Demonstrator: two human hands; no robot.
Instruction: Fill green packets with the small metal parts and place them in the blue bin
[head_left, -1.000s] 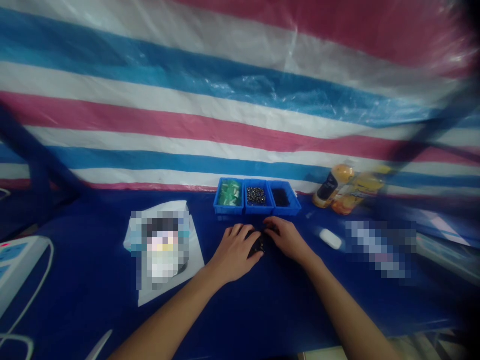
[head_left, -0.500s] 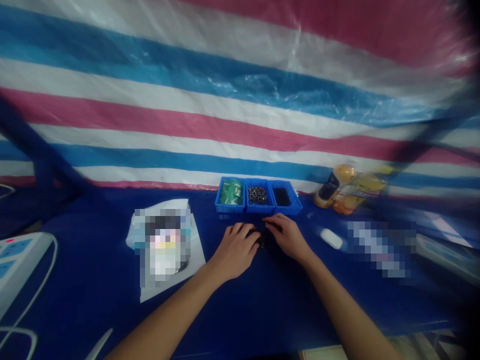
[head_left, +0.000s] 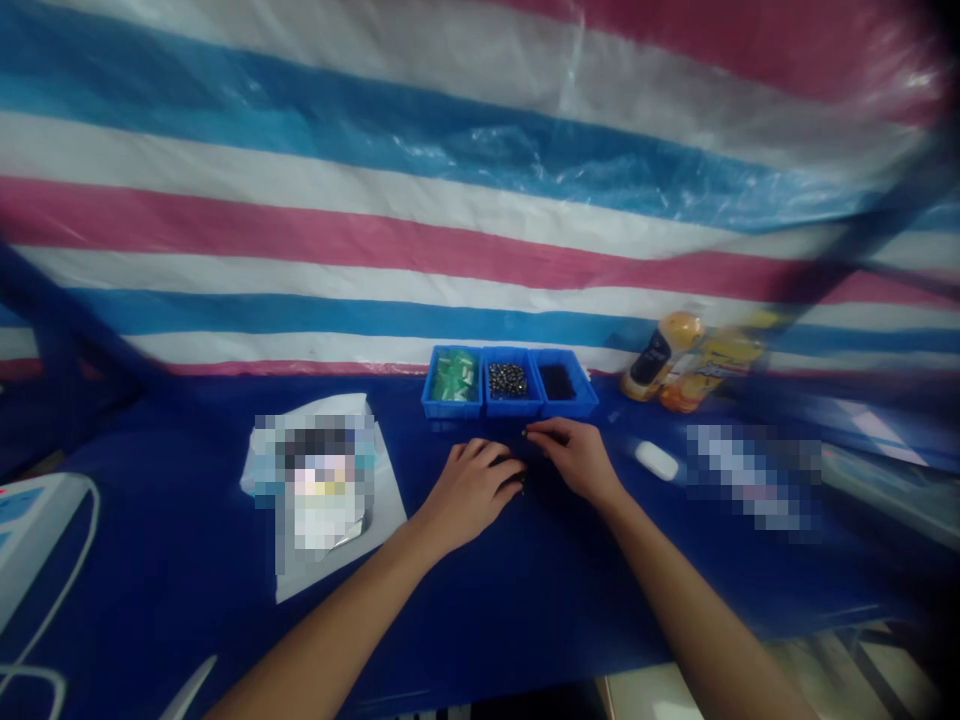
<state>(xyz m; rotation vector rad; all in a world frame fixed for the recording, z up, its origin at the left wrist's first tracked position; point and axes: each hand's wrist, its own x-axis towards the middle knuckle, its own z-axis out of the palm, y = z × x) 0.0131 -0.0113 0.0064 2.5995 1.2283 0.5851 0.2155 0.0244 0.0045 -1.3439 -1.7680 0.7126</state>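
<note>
My left hand point(head_left: 478, 492) rests low over the blue table, with thumb and fingers closed around a small dark piece point(head_left: 522, 482). Most of that piece is hidden under the fingers. To the right of it, my right hand point(head_left: 576, 458) is pinched, and a tiny shiny bit point(head_left: 525, 432) shows at its fingertips, too small to name. Just beyond both hands stand three blue bins in a row. The left bin point(head_left: 451, 408) holds green packets, the middle bin point(head_left: 513, 407) small shiny metal parts, and the right bin point(head_left: 566, 408) small black parts.
White paper point(head_left: 390, 500) with blurred-out items lies at the left. A white power strip point(head_left: 45, 530) with its cable is at the far left. On the right are a white oval case point(head_left: 656, 460) and two orange drink bottles point(head_left: 664, 355). A striped sheet point(head_left: 375, 225) hangs behind.
My right hand has moved slightly away from the left hand, its fingertips lifting clear of the dark piece. The left hand stays over that piece. The whole view has shifted a little.
</note>
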